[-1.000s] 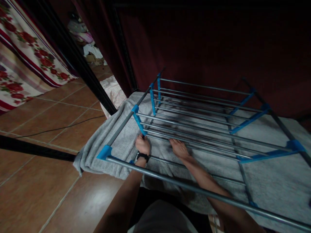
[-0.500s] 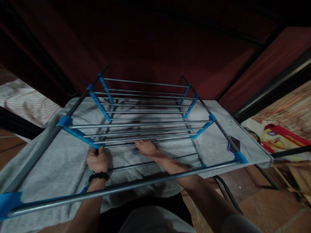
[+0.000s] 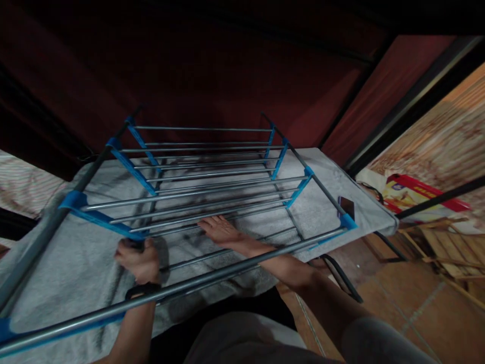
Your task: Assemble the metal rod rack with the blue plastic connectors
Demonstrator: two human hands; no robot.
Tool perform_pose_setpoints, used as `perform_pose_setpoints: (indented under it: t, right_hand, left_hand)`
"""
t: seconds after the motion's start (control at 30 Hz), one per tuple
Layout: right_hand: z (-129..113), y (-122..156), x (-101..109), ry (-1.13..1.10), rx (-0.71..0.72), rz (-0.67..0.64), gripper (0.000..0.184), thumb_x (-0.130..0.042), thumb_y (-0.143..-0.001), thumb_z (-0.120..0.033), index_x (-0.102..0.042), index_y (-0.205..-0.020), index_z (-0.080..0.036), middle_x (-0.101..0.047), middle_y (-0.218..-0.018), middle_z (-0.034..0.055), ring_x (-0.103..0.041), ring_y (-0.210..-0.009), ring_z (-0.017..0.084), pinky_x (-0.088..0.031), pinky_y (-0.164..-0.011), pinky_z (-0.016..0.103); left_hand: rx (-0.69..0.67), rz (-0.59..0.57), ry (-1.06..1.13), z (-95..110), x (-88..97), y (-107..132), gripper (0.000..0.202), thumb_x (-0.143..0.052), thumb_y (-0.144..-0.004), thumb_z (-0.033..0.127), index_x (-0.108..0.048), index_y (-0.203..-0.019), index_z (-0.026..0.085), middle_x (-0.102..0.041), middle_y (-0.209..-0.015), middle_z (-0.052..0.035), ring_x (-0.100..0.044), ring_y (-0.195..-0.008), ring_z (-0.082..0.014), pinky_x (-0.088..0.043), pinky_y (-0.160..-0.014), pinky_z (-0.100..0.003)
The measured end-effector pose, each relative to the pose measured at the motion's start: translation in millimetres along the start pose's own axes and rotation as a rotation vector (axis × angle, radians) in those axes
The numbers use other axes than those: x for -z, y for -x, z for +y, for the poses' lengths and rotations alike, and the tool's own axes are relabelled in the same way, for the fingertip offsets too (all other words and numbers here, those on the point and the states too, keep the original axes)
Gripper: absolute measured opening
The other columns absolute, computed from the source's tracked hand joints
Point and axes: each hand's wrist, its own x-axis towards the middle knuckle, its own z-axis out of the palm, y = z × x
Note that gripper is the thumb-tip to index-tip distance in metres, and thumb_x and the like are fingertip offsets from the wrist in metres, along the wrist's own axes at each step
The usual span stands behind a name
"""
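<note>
Rack (image 3: 212, 190), tubular: resting on grey cloth (image 3: 329, 174). Left hand (image 3: 140, 259), at rack's left blue bracket (image 3: 106, 221): fingers curled round its lower end, presumably for steadiness. Right hand (image 3: 220, 230), at rack's lower bars: perhaps bracing; grip cannot be told.

a phone (image 3: 347, 206) lies on grey cloth (image 3: 366, 215) — a box (image 3: 420, 196) nearby.

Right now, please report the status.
Left hand gripping dark piece below blue bracket. Right hand open at lower rods. Metal rack on grey blanket. Front tube crosses both forearms.
</note>
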Motion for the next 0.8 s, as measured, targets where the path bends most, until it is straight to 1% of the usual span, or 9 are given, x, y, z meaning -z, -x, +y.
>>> perform_pose_setpoints:
  t: [0.07,0.1,0.17,0.23,0.3,0.43,0.57,0.7,0.8]
  right_hand:
    - [-2.7,25.9,9.5,0.016,0.025,-0.043,0.029,-0.050,-0.103,-0.014,-0.064,-0.127,-0.023,-0.062,-0.139,0.0041,-0.057,-0.123,0.020,-0.048,-0.105,0.036]
    - [-3.6,40.5,13.5,0.022,0.013,-0.085,0.024,-0.053,-0.102,-0.015,-0.067,-0.119,-0.022,-0.065,-0.134,0.0045,-0.058,-0.120,0.021,-0.049,-0.104,0.036]
    - [-3.9,70.3,19.5,0.019,-0.027,-0.155,0.015,-0.058,-0.100,-0.018,-0.070,-0.109,-0.021,-0.068,-0.123,0.0053,-0.061,-0.114,0.022,-0.050,-0.102,0.037]
    - [-2.5,96.5,22.8,-0.023,-0.074,-0.157,0.015,-0.057,-0.100,-0.018,-0.070,-0.108,-0.021,-0.069,-0.120,0.0046,-0.062,-0.113,0.021,-0.050,-0.103,0.035]
    - [-0.2,114.1,23.1,-0.080,-0.109,-0.127,0.019,-0.055,-0.100,-0.015,-0.069,-0.111,-0.022,-0.069,-0.122,0.0036,-0.062,-0.116,0.019,-0.050,-0.104,0.032]
    - [2.8,117.3,17.1,-0.135,-0.241,-0.134,0.023,-0.056,-0.097,-0.011,-0.070,-0.111,-0.022,-0.071,-0.125,0.0043,-0.064,-0.119,0.019,-0.051,-0.105,0.033]
    - [1.7,103.0,10.3,-0.138,-0.386,-0.107,0.025,-0.058,-0.097,-0.012,-0.071,-0.115,-0.024,-0.068,-0.136,0.0051,-0.064,-0.125,0.022,-0.049,-0.111,0.038]
    - [-2.8,100.1,16.7,0.019,-0.349,-0.105,0.030,-0.050,-0.101,-0.010,-0.067,-0.124,-0.017,-0.066,-0.138,0.0106,-0.063,-0.125,0.023,-0.048,-0.111,0.037]
    - [-9.5,106.6,35.9,0.140,-0.278,-0.049,0.032,-0.044,-0.102,-0.007,-0.064,-0.126,-0.013,-0.065,-0.133,0.0123,-0.065,-0.118,0.022,-0.050,-0.105,0.034]
  left_hand:
    - [-0.089,-0.008,0.013,0.5,5.7,16.8,0.063,-0.060,-0.079,0.037,-0.050,-0.136,0.011,-0.056,-0.134,-0.0203,-0.055,-0.128,-0.0402,-0.045,-0.112,-0.060]
    - [-0.150,-0.103,0.046,0.6,8.4,26.7,0.059,-0.059,-0.079,0.037,-0.055,-0.133,0.015,-0.058,-0.133,-0.0179,-0.057,-0.127,-0.0384,-0.046,-0.112,-0.058]
    - [-0.316,-0.430,0.132,0.3,12.4,46.8,0.043,-0.058,-0.079,0.041,-0.066,-0.117,0.023,-0.067,-0.123,-0.0124,-0.064,-0.118,-0.0348,-0.051,-0.108,-0.055]
    - [-0.451,-0.731,0.184,-1.4,13.7,62.9,0.033,-0.059,-0.077,0.044,-0.071,-0.103,0.028,-0.073,-0.114,-0.0082,-0.067,-0.113,-0.0326,-0.053,-0.108,-0.051]
    - [-0.539,-0.882,0.159,-4.0,12.2,71.6,0.027,-0.062,-0.076,0.045,-0.074,-0.096,0.030,-0.076,-0.108,-0.0061,-0.069,-0.111,-0.0322,-0.055,-0.106,-0.049]
    - [-0.739,-0.880,0.071,-4.7,2.9,69.9,0.023,-0.065,-0.077,0.038,-0.074,-0.097,0.031,-0.077,-0.110,-0.0040,-0.069,-0.112,-0.0312,-0.054,-0.106,-0.046]
    - [-0.858,-0.849,-0.019,9.3,-4.6,65.8,0.018,-0.063,-0.079,0.025,-0.073,-0.093,0.030,-0.077,-0.104,-0.0050,-0.071,-0.109,-0.0297,-0.052,-0.109,-0.044]
    - [-0.938,-0.812,-0.035,25.8,5.7,67.5,0.022,-0.050,-0.087,0.023,-0.070,-0.096,0.026,-0.075,-0.102,-0.0060,-0.072,-0.104,-0.0259,-0.056,-0.102,-0.039]
    - [-1.043,-0.727,-0.029,32.0,23.4,66.7,0.030,-0.039,-0.095,0.027,-0.067,-0.106,0.022,-0.075,-0.109,-0.0075,-0.073,-0.102,-0.0231,-0.059,-0.094,-0.035]
